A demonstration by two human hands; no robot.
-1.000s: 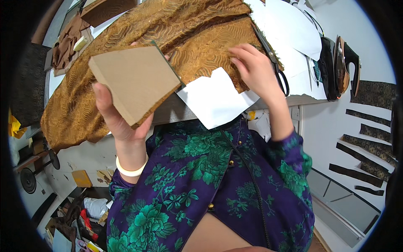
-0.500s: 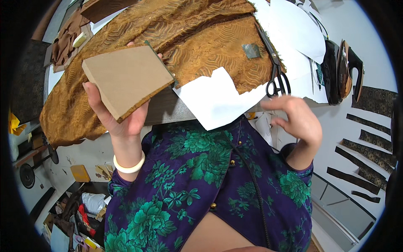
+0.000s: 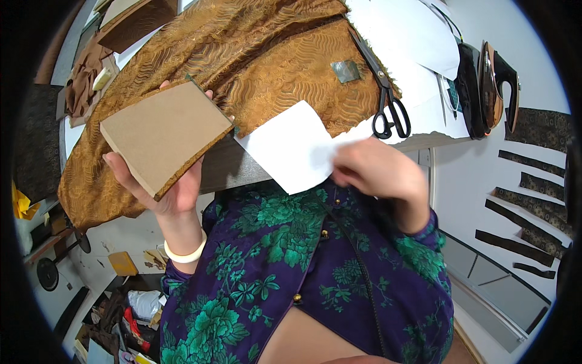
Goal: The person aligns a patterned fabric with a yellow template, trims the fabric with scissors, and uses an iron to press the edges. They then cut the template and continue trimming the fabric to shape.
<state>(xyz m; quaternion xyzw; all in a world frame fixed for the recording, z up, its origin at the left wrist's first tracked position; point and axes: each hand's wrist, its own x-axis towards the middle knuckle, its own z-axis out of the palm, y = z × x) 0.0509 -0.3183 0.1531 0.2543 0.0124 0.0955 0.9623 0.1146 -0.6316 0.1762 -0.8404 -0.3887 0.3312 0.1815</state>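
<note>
My left hand (image 3: pixel 176 193) grips a tan, four-sided flat panel (image 3: pixel 167 130) from below, with the thumb on its near left corner and fingertips showing past its far edge. Golden-brown fabric covers the panel's near right edge, and a thin dark green strip runs along its far right side. Beside it, a piece of white paper (image 3: pixel 285 148) overhangs the front edge of the table. My right hand (image 3: pixel 379 170) is blurred, its fingers curled and closed at the paper's right edge; the fingertips are partly hidden.
Golden-brown patterned fabric (image 3: pixel 273 67) spreads over the table. On it lie black scissors (image 3: pixel 382 82) and a small dark green square (image 3: pixel 345 71). An iron (image 3: pixel 500 85) stands at the far right. Brown cloth (image 3: pixel 88 76) and a brown box (image 3: pixel 136 24) are at the far left.
My right hand has moved left and closed at the white paper's edge. The paper's visible outline has changed; its notch no longer shows. My left hand still holds the panel.
</note>
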